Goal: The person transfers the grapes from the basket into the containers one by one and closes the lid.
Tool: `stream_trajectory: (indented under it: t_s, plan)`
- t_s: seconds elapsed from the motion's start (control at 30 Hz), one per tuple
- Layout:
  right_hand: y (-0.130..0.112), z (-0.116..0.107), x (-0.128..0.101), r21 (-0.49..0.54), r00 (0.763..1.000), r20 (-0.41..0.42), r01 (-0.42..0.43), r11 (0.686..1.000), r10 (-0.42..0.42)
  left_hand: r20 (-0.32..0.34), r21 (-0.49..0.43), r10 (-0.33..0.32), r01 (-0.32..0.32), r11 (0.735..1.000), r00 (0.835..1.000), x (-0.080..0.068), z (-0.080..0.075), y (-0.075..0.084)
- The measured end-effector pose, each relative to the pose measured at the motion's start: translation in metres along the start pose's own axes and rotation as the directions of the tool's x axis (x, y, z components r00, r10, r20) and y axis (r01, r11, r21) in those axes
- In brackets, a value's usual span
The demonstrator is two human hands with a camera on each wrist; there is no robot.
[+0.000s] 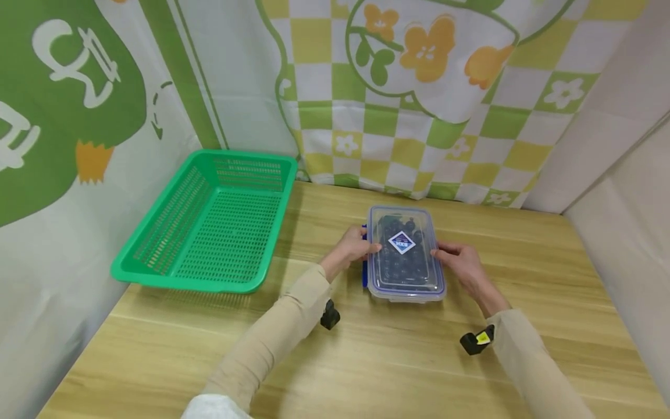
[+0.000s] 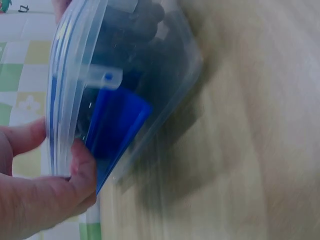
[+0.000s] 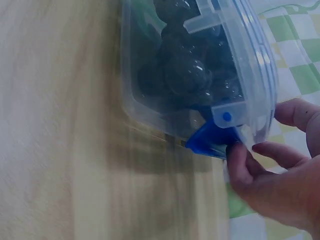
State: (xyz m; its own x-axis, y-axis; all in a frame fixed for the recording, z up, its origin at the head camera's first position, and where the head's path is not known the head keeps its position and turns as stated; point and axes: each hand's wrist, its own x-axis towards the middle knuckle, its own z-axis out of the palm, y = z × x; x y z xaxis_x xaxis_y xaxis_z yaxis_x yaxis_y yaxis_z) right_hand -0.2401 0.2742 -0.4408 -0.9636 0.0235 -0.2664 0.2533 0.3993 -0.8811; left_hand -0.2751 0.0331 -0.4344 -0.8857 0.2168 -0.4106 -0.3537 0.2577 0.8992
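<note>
A clear plastic food container (image 1: 384, 273) with a blue-edged lid and a diamond label (image 1: 402, 242) sits on the wooden table. Dark round fruits (image 3: 187, 75) show through its wall. My left hand (image 1: 350, 247) pinches the container's left edge, thumb on top of the lid and fingers beneath the rim. In the left wrist view a blue latch (image 2: 117, 122) hangs outward from the rim beside those fingers. At the opposite edge my right hand (image 1: 466, 266) also pinches the rim, its fingertips at another blue latch (image 3: 212, 139) that stands out from the wall.
A green plastic basket (image 1: 277, 218) with slotted walls stands on the table (image 1: 377, 361) to the left. Behind the table hangs a checkered, flower-printed cloth (image 1: 345, 122). White walls close in both sides. A small black camera (image 1: 330, 315) is on the left wrist.
</note>
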Motion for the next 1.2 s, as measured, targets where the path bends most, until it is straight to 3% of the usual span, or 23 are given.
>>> stream_trajectory:
  t_s: [0.23,0.37,0.6,0.93,1.2]
  plan:
    - [-0.005,0.003,0.002,0.11,0.998,0.045,-0.042,0.993,0.037,-0.116,-0.062,-0.052,0.045,0.997,0.992,0.001,-0.001,0.002]
    - [-0.009,-0.001,0.005,0.185,0.991,0.115,-0.095,0.978,0.074,-0.124,-0.058,-0.052,0.045,0.997,0.991,0.001,-0.002,0.005]
    - [-0.014,-0.007,0.008,0.228,0.974,0.192,-0.163,0.96,0.12,-0.104,-0.062,-0.06,0.053,0.997,0.993,0.001,-0.003,0.008]
    - [-0.008,-0.002,0.001,0.006,0.985,0.094,-0.145,0.989,0.144,-0.088,-0.02,-0.066,0.065,0.998,0.994,0.0,0.001,-0.003]
    - [-0.011,0.001,-0.002,-0.129,0.997,0.026,-0.073,0.989,0.077,-0.112,0.005,-0.038,0.039,0.999,0.993,0.0,0.004,-0.001]
